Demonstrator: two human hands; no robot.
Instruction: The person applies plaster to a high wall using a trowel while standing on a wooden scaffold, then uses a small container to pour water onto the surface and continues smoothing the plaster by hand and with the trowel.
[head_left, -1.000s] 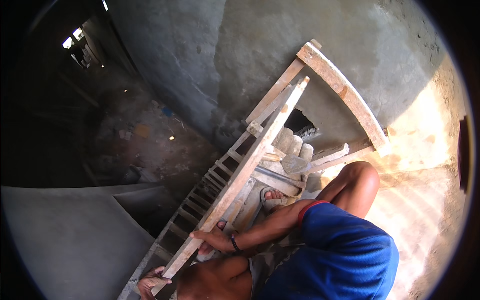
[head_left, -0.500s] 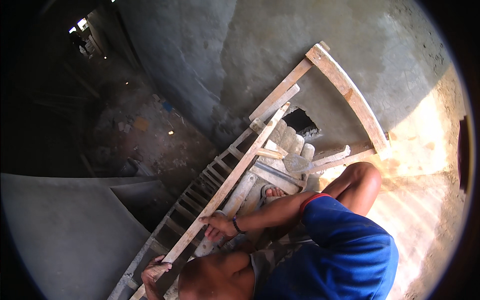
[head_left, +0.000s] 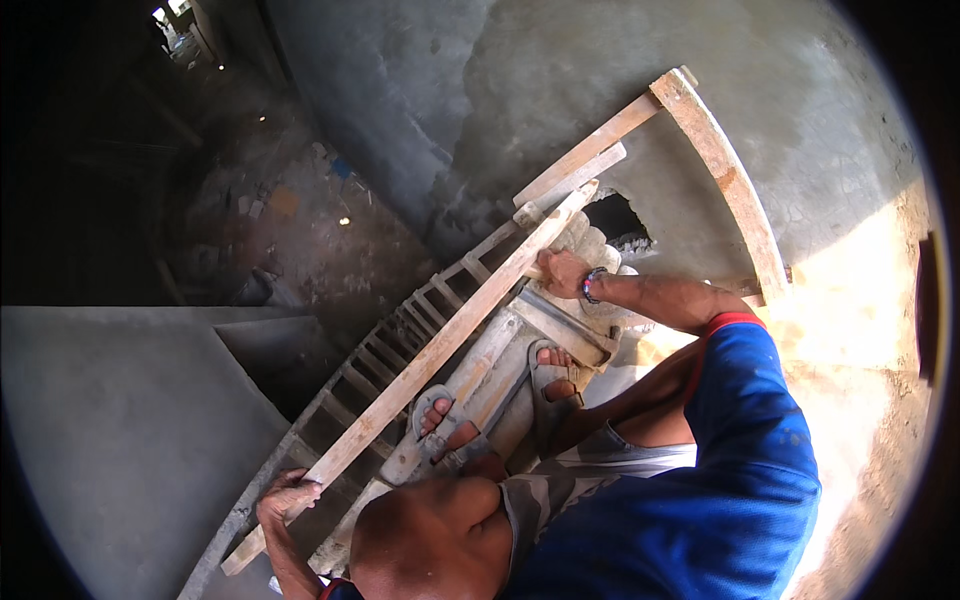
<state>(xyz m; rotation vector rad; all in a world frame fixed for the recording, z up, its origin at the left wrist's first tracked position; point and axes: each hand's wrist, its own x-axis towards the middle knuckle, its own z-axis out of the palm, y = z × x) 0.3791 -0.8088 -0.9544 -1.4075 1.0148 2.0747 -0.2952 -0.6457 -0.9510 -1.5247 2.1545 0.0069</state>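
A long pale wooden batten (head_left: 425, 370) slants across the view from lower left to upper right. My left hand (head_left: 287, 494) is closed around it near its lower end. Near its upper end is my right hand (head_left: 563, 273), with curled fingers close to the batten's edge; whatever lies inside that grip is hidden. Beneath the batten runs a ladder-like wooden frame (head_left: 365, 390) with several rungs. My sandalled feet (head_left: 550, 370) rest on round poles (head_left: 480, 365) beside it.
A curved wooden piece (head_left: 725, 180) joined to straight boards (head_left: 590, 150) leans by the grey plastered wall (head_left: 560, 70). A broken hole (head_left: 615, 220) opens in that wall. Far below at left lies a dark, littered floor (head_left: 290, 220). A grey slab (head_left: 120, 430) fills the lower left.
My right hand has left the middle of the batten and reached up toward its far end, covering where a trowel's wooden handle showed. My left hand keeps its hold. The view has shifted slightly.
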